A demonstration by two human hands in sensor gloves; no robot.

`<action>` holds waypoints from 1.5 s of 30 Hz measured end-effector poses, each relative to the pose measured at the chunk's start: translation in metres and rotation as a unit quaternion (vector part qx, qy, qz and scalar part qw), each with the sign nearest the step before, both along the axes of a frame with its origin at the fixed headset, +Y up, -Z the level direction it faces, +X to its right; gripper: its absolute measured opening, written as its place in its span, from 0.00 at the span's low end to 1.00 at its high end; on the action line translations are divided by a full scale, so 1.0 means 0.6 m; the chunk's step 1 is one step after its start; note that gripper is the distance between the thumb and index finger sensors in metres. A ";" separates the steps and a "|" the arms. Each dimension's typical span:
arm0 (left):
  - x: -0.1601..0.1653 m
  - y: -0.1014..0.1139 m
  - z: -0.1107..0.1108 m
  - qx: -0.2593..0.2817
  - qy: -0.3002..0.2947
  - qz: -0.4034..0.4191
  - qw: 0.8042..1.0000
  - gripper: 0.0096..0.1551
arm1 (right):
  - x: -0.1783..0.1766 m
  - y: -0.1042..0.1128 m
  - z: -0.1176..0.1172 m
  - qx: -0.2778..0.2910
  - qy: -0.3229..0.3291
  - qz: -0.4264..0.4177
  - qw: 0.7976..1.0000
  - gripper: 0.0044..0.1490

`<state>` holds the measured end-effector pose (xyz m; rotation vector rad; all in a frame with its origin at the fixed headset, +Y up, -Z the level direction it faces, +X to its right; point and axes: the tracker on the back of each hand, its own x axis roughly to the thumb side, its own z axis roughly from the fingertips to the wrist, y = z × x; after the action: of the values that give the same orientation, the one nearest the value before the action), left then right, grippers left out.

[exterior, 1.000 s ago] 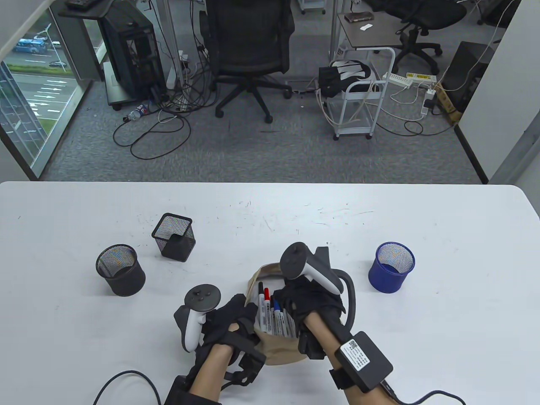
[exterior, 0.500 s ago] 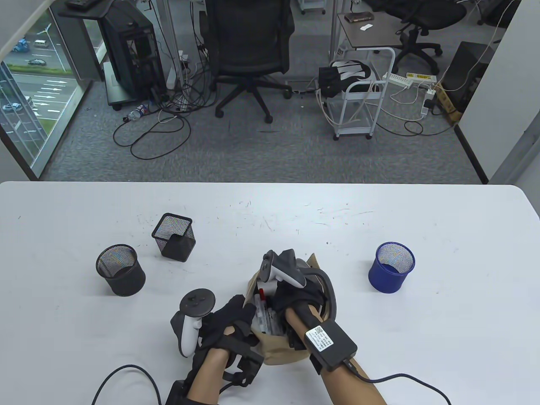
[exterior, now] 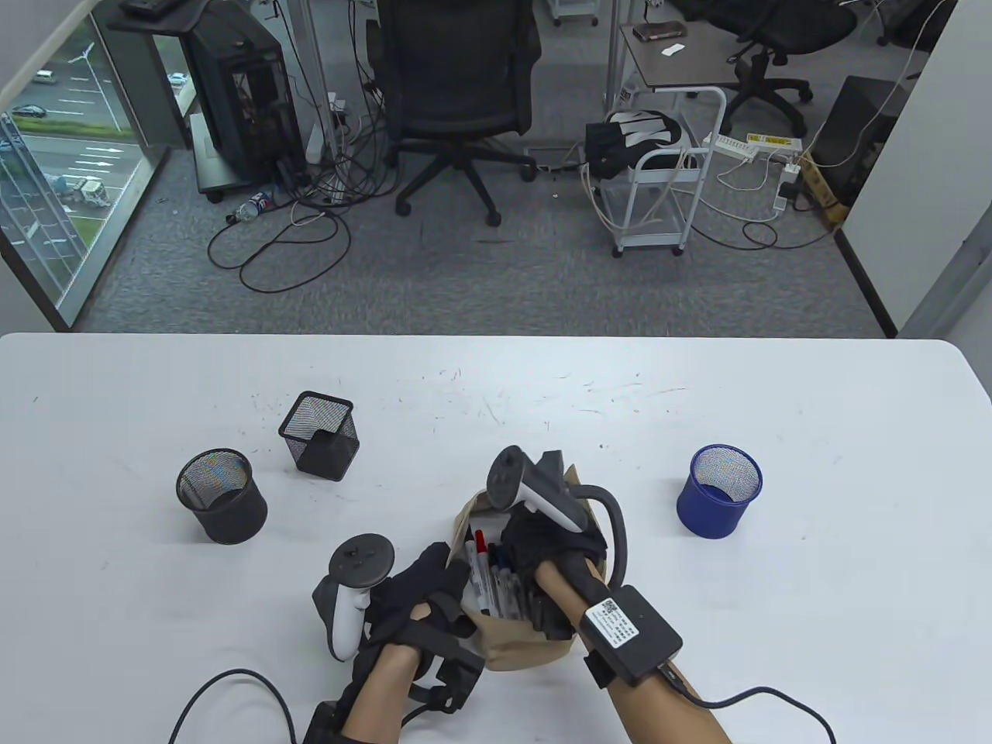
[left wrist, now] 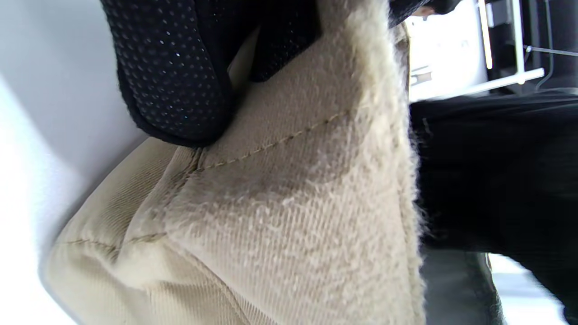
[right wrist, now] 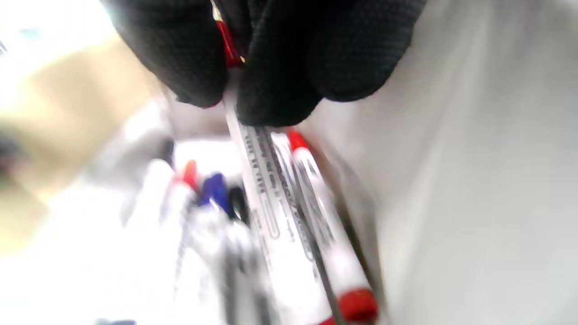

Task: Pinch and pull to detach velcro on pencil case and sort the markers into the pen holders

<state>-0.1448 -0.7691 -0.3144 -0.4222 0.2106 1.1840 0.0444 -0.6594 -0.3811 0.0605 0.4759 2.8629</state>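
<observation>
- From my remote station I log the table (exterior: 775,387) first: the tan pencil case (exterior: 518,647) lies near its front edge, flap already open, so I judge the velcro step done and the sorting step in hand.
- Change noted: against half a second ago my right hand (exterior: 552,552) has drawn slightly back toward me over the case mouth, and the markers (exterior: 496,577), then blurred and partly covered, now show plainly in a row. A second ago that hand sat further right.
- Three holders stand unchanged: the round black mesh holder (exterior: 222,496) and the square black mesh holder (exterior: 319,434) to the left, and the blue holder (exterior: 719,490) well apart on the right. No marker shows in any of them.
- My left hand (exterior: 422,601) has not shifted; its fingers (left wrist: 176,76) are curled over the fuzzy edge of the case, pinning it open.
- In the right wrist view, right fingertips (right wrist: 275,76) pinch one white-barrelled marker at its red-capped end; I judge extraction is starting.
- Meaning: the first marker is secured and, going by cap colour, needs a holder chosen.
- Writing: print runs along the marker barrels, too blurred to read. A label with a square code sits on the wrist module (exterior: 632,632), illegible.
</observation>
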 end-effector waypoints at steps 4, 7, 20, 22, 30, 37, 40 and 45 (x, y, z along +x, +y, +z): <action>0.007 0.006 -0.001 0.001 -0.006 -0.025 1.000 0.43 | 0.054 0.063 0.018 0.067 -0.014 -0.124 0.990 0.41; 0.010 0.009 -0.002 -0.004 -0.004 -0.042 0.999 0.42 | 0.108 0.094 0.030 0.142 -0.042 -0.151 0.977 0.40; 0.009 0.001 0.000 -0.001 0.002 -0.027 1.000 0.42 | 0.331 0.115 0.042 0.197 -0.172 -0.165 0.951 0.32; 0.010 0.001 0.000 0.000 0.000 -0.027 1.000 0.42 | 0.355 0.111 0.043 0.203 -0.191 -0.160 0.947 0.31; 0.013 0.000 0.002 0.006 -0.004 -0.024 1.000 0.42 | 0.412 0.083 0.027 0.199 -0.251 -0.169 0.932 0.31; 0.015 0.000 0.003 0.009 -0.007 -0.023 1.000 0.42 | 0.419 0.060 0.003 0.162 -0.275 -0.146 0.936 0.44; 0.015 0.000 0.003 0.011 -0.009 -0.020 1.000 0.42 | 0.398 0.070 0.007 0.164 -0.245 -0.138 0.945 0.43; 0.016 0.000 0.002 0.011 -0.011 -0.020 1.000 0.42 | 0.302 0.109 0.027 0.160 -0.140 -0.126 0.969 0.38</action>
<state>-0.1351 -0.7688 -0.3132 -0.4101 0.1852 1.1412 0.2256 -0.5938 -0.3647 -0.2102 -0.0502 2.6110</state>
